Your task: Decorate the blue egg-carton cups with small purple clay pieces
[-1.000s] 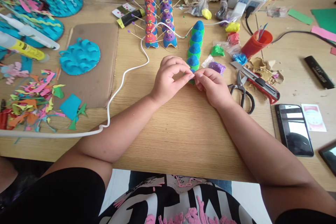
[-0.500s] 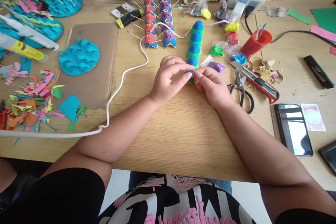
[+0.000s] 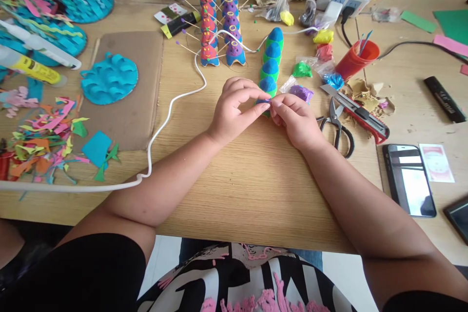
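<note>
The blue-and-green caterpillar, shaped from an egg-carton strip with clay humps, lies lengthwise in front of me. Over its near end my left hand pinches with thumb and forefinger. My right hand meets it there, thumb and fingers closed together. A tiny bluish-purple bit shows between the fingertips, too small to name, and the fingers partly cover the caterpillar's front hump. Just beyond the right hand lies a bag of purple clay. Scissors rest beside the right wrist.
Red and purple egg-carton caterpillars with pin feelers stand behind. A white cable crosses the table and my left forearm. A utility knife, red cup and phone sit right; paper scraps and cardboard left.
The fingertips have shifted very slightly over the caterpillar's near end. Both arms and everything else stay practically where they were.
</note>
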### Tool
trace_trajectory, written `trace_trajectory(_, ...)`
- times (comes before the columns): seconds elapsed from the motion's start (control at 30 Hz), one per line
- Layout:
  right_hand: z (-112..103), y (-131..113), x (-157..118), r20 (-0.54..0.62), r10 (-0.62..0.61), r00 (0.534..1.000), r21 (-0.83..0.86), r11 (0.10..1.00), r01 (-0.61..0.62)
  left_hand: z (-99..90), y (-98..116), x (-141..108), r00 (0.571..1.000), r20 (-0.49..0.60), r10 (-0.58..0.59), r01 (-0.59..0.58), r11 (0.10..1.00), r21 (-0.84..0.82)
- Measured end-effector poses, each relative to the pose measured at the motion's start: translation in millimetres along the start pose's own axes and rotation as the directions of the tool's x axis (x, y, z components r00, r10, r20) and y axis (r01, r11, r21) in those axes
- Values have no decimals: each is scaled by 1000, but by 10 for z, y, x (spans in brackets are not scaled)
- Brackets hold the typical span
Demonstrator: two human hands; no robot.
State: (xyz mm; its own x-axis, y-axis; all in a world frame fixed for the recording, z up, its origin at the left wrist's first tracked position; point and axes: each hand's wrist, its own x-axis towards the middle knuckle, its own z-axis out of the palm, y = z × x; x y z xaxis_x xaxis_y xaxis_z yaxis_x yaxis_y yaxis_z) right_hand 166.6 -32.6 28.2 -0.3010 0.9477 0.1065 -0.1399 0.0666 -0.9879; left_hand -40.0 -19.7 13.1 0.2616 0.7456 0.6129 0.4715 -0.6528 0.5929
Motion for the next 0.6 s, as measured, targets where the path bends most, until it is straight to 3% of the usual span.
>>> trace_trajectory(0.6,2,1,-12,-2,19,1000,6,1000,-19,0,-7,7,999,-2,-43,43,999,4)
